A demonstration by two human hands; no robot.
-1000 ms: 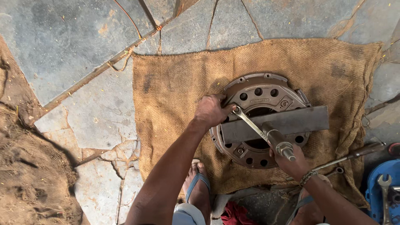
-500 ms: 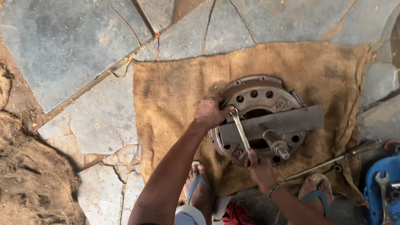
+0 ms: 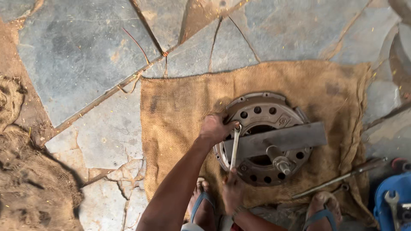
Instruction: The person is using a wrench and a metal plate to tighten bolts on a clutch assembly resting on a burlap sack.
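Fingers of the left hand (image 3: 215, 128) curl down over the upper-left rim of the round metal clutch cover (image 3: 262, 137), closed against its edge just beside the top end of the wrench (image 3: 234, 147). Fingers of the right hand (image 3: 232, 191), lower centre of the frame, are wrapped shut around the bottom end of that wrench. Wrench: a slim, bright metal bar standing nearly vertical in the frame, its upper end seated at the cover's left rim, its lower end in the right hand's grip.

Clutch cover: a rusty grey disc with a ring of round holes, lying flat right of centre on a piece of brown burlap sacking (image 3: 180, 111). Flat steel bar (image 3: 282, 139): laid across the disc from left to right, tilted slightly upward to the right. Threaded bolt (image 3: 279, 159): stands out of the disc's centre, just below the bar.

Sacking lies on a floor of irregular grey stone slabs (image 3: 77, 47). Long thin metal rod (image 3: 340, 178): on the sacking at the lower right. Sandalled foot (image 3: 202, 201): between the two forearms at the bottom edge. Blue container (image 3: 391, 194) with a spanner: lower right corner.
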